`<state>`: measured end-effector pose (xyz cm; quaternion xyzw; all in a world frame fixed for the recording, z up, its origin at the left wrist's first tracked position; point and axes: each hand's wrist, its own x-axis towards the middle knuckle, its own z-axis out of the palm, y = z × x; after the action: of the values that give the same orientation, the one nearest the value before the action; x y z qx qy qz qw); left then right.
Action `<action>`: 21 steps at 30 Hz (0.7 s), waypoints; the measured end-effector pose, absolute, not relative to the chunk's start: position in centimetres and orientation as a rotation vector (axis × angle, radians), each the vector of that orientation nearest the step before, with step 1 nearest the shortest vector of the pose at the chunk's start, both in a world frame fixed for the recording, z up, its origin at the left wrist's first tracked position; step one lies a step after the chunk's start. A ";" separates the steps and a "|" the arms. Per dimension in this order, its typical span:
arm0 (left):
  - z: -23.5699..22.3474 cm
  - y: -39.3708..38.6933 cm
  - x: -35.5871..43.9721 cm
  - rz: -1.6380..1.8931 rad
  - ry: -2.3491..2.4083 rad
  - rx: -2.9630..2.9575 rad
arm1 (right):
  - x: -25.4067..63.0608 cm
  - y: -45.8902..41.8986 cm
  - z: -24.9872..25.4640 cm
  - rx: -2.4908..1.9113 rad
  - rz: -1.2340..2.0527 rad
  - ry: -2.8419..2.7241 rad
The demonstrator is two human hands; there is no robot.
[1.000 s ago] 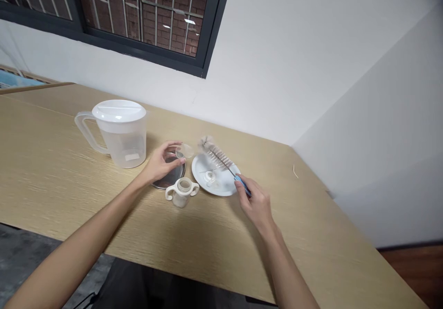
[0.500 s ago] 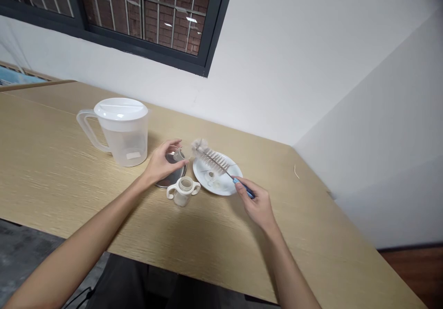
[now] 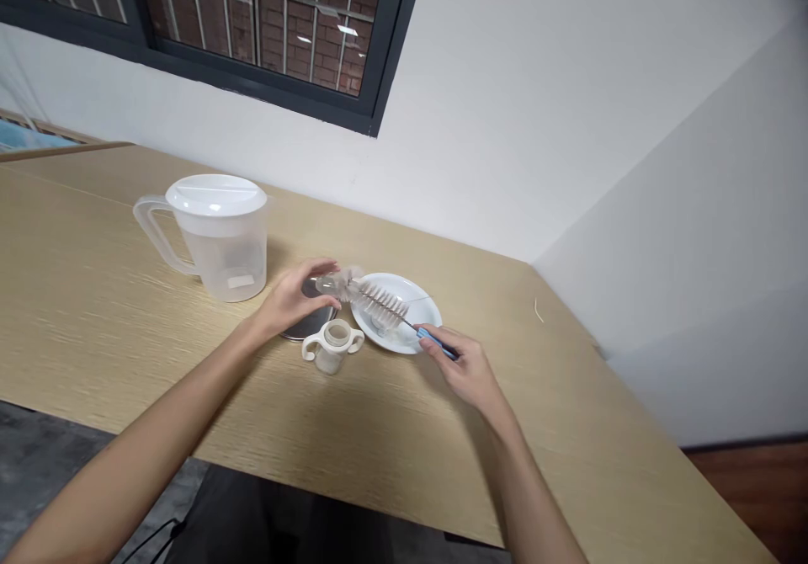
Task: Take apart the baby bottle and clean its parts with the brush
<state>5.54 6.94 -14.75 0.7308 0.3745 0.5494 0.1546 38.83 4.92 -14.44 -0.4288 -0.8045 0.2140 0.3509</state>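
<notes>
My right hand point(image 3: 459, 362) is closed around the blue handle of a bottle brush point(image 3: 384, 303); its white bristles point left over a white plate point(image 3: 427, 338). In my left hand point(image 3: 291, 301), between thumb and fingers, is a small clear plastic cap point(image 3: 326, 284), partly hidden. The brush tip is at the cap's open mouth; how deep it reaches I cannot tell. Close in front stands an uncovered small baby bottle point(image 3: 328, 353) with two white side handles, upright. Beneath my left hand lies a dark, shiny round dish point(image 3: 309, 326). Small clear parts on the plate are mostly covered by the bristles.
A translucent pitcher point(image 3: 227, 252) with a white lid stands left of my left hand. A thin pale strip point(image 3: 539, 311) lies on the wooden table point(image 3: 379, 438) at the right. Behind the table are a white wall and a barred window point(image 3: 271, 25).
The brush has moved left and slightly down, bringing its tip to the clear cap. My left hand keeps the cap, now turned toward the brush. The bottle stays put.
</notes>
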 end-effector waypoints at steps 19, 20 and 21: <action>-13.5 6.0 5.3 1.380 1.083 2.479 | 39.7 4.3 -13.5 -1.145 0.791 -2.172; -13.5 5.9 5.4 1.361 1.093 2.492 | 39.6 4.3 -13.5 -1.145 0.792 -2.177; -13.4 5.9 5.5 1.334 1.104 2.507 | 39.4 4.3 -13.5 -1.145 0.792 -2.183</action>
<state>5.48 5.89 -13.43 0.8218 0.3620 0.4374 0.0473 39.42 4.26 -13.47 -0.4254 -0.8112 0.2943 0.2729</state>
